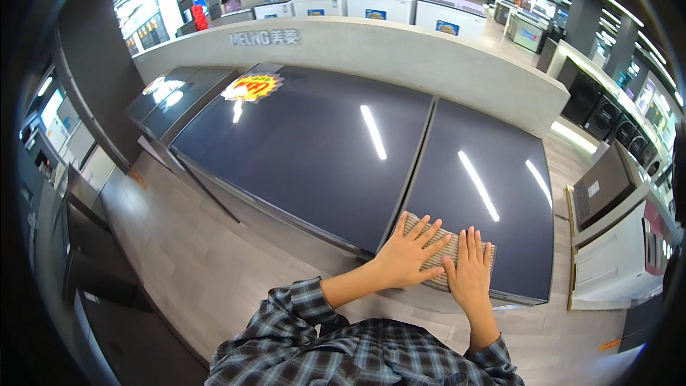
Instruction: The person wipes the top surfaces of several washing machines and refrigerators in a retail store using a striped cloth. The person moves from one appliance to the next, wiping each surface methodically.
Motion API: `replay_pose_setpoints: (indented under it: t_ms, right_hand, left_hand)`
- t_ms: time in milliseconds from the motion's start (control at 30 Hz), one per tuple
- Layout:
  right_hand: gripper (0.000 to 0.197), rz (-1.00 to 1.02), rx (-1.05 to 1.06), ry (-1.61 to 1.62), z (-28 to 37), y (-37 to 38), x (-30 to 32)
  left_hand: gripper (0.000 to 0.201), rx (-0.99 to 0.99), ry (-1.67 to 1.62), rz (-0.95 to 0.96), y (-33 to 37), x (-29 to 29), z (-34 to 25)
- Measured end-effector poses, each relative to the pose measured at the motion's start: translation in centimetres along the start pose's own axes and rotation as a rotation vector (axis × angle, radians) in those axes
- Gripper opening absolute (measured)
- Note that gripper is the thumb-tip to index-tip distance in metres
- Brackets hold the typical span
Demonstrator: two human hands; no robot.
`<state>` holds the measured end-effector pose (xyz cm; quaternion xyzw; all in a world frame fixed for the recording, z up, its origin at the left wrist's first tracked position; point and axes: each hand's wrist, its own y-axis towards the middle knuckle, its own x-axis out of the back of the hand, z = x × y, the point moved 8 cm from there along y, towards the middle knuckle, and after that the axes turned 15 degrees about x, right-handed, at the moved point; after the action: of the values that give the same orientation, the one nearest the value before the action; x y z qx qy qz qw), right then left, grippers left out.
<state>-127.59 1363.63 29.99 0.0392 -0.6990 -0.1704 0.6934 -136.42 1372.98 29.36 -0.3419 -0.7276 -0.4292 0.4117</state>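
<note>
Beneath both of my hands lies a folded, striped beige-brown cloth (450,249) at the near edge of a dark, glossy appliance panel (493,164). My left hand (411,254) rests flat on the cloth's left part, fingers spread. On its right part my right hand (470,268) lies flat, fingers pointing away from me and held fairly straight. The cloth is partly hidden under my palms. A narrow seam (421,157) divides this panel from a larger dark glossy panel (314,150) on the left.
A red and yellow burst-shaped sign (254,87) lies on the far left of the larger panel. Behind the panels runs a low pale wall (400,46), with white chest freezers (379,6) beyond. A grey pillar (96,57) stands left; a boxy white appliance (607,264) stands right.
</note>
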Motion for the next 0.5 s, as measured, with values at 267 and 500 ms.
replay_pose_setpoints:
  t_ms: [267,500]
  right_hand:
    - [0.063,0.035,0.035,-0.01,5.7,5.3,-3.0]
    - [0.067,0.055,0.039,0.01,11.3,10.0,-5.3]
  left_hand:
    - [0.06,0.109,0.003,0.005,-2.1,2.0,8.4]
    - [0.057,0.193,0.062,0.011,-4.7,5.3,14.9]
